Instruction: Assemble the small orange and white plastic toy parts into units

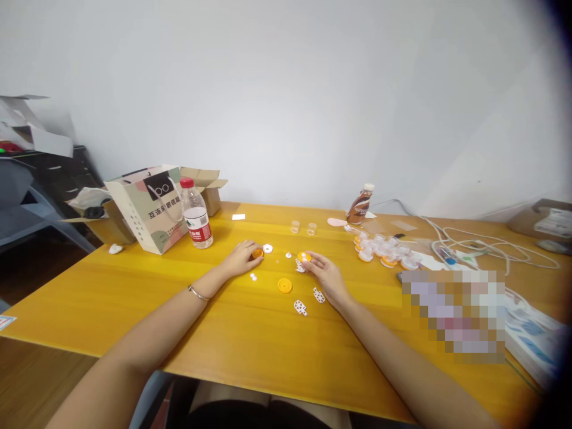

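Observation:
My left hand (241, 259) rests on the yellow wooden table (250, 333), its fingertips gripping a small orange plastic disc (257, 254). Just beyond those fingers lies a white plastic ring (267, 248). My right hand (325, 275) holds a round orange-and-white piece (304, 257) at its fingertips. Between my hands lie a larger orange gear-like disc (285, 285) and a white perforated plastic part (300, 266). Two similar white parts (300, 307) (319, 295) sit near my right wrist. Tiny white bits (253, 276) lie close to my left hand.
A printed paper bag (147, 208), cardboard box (210, 190) and water bottle (195, 214) stand at the back left. Small clear cups (295, 226), a brown bottle (360, 205), clustered clear capsules (379, 249) and white cables (473, 244) lie farther back and right.

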The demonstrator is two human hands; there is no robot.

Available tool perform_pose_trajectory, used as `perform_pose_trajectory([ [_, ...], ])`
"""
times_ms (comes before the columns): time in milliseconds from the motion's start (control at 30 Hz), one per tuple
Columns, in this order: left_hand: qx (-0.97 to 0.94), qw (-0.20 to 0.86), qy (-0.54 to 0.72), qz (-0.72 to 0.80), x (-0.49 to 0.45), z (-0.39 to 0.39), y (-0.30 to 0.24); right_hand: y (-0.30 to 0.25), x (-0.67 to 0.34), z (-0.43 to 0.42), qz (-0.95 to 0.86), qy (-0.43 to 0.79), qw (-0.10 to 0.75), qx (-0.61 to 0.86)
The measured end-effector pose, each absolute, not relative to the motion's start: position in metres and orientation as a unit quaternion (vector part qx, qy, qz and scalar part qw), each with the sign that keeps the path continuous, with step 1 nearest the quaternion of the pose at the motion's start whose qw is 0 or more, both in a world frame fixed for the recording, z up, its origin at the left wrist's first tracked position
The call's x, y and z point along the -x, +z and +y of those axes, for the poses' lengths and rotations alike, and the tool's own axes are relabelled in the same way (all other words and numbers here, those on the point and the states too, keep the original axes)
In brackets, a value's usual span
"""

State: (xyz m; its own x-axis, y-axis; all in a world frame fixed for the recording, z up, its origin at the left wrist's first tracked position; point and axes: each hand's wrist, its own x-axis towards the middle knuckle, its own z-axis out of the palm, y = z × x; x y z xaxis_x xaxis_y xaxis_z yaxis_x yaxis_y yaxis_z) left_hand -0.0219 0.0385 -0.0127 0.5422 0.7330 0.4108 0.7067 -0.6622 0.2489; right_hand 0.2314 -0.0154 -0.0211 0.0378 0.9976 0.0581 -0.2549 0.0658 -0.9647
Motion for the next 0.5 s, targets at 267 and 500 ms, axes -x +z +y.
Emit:
perform_pose_trajectory([
  [267,-0.879,0.024,0.247,0.407,0.022,0.038,-0.013,-0.008,-0.234,-0.02,-0.373,0.633,0.564,0.376],
  [500,-0.879,0.027,0.245,0.409,0.022,0.038,-0.012,-0.009,-0.234,-0.02,-0.382,0.628,0.568,0.372],
])
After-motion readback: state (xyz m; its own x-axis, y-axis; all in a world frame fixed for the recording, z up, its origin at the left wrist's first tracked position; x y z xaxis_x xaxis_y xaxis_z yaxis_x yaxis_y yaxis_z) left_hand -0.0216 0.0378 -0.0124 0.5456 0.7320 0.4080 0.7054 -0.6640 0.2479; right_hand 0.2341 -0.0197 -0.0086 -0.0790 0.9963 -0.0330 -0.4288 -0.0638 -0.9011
